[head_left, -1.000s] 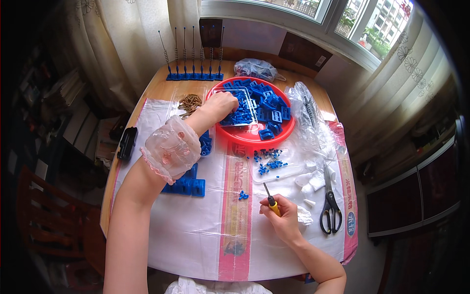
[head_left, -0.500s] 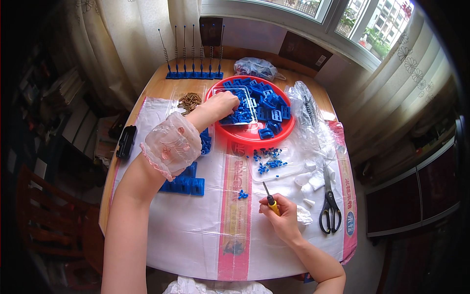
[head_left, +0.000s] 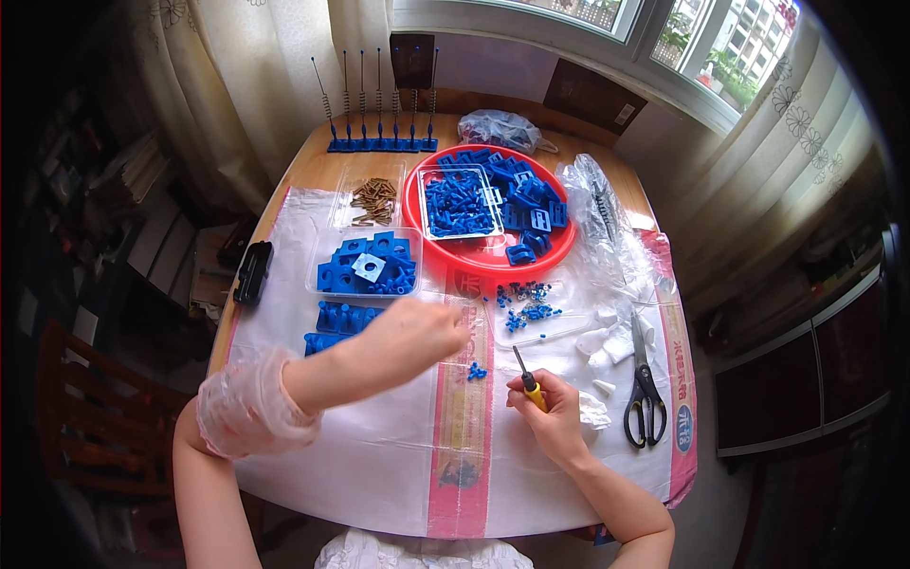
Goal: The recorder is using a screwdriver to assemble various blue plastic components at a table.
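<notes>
My left hand (head_left: 422, 334) hovers over the middle of the table, its fingers closed and turned away, so what they hold, if anything, is hidden. In my right hand (head_left: 557, 417) is a screwdriver (head_left: 534, 392) with a yellow and black handle, its dark shaft pointing up and away. A few tiny blue parts (head_left: 476, 371) lie just left of the screwdriver tip. Beyond it, a clear shallow tray holds several small blue pieces (head_left: 531, 311). Left of my left hand are blue molded blocks (head_left: 343, 319), partly covered by my forearm.
A red basin (head_left: 474, 256) holds blue plastic parts and a clear box of small blue pieces. Blue square plates (head_left: 349, 272) fill another clear box; brass-colored pins (head_left: 374, 201) lie behind it. Scissors (head_left: 646, 403), clear plastic bags (head_left: 607, 228) and a blue rack with upright springs (head_left: 381, 145) surround these.
My left hand has come out of the clear box in the red basin and moved back toward me, fingers closed. My right hand keeps holding the screwdriver, almost unmoved.
</notes>
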`<action>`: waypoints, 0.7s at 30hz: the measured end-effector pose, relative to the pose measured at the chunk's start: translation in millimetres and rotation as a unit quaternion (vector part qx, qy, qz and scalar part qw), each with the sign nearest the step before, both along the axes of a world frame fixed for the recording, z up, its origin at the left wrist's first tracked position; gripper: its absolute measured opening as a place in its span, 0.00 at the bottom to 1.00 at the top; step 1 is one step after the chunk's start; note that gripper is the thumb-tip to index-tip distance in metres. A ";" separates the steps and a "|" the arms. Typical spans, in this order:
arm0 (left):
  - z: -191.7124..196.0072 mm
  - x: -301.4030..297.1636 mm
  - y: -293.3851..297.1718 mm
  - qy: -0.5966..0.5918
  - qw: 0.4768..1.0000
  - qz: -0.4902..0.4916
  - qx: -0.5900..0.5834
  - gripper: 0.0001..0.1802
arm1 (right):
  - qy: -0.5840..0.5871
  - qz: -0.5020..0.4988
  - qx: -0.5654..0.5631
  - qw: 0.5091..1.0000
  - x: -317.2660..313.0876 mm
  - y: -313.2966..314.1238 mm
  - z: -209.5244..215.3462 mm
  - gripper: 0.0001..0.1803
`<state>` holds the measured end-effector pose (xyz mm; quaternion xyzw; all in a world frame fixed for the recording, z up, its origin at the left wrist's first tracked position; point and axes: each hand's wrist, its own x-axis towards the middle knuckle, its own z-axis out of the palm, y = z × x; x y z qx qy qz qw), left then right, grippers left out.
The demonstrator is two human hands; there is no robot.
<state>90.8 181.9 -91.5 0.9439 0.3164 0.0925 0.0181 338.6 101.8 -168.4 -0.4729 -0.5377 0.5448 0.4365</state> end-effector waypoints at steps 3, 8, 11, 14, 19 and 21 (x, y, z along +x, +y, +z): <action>-22.5 -1.8 -29.2 0.017 1.000 0.013 -0.014 0.04 | -0.005 0.003 0.004 1.000 -2.4 0.6 0.0 0.06; -26.7 -2.8 -35.4 0.018 0.999 0.029 -0.040 0.06 | -0.008 -0.002 0.016 1.000 -1.0 1.1 -2.8 0.06; -20.3 -2.7 -29.0 -0.018 0.997 0.026 -0.071 0.05 | -0.010 -0.003 0.016 1.000 0.2 1.3 -3.9 0.05; -1.6 -8.3 6.3 -0.091 0.992 0.033 -0.080 0.05 | -0.007 -0.004 0.009 1.000 0.6 0.5 -1.9 0.05; 17.4 -62.1 98.6 -0.125 0.966 0.225 -0.001 0.05 | 0.008 0.004 0.017 1.000 -2.9 0.4 0.7 0.06; 27.1 -68.9 96.3 -0.109 0.964 0.229 -0.086 0.06 | 0.012 0.003 0.018 1.000 -1.1 -0.2 1.0 0.06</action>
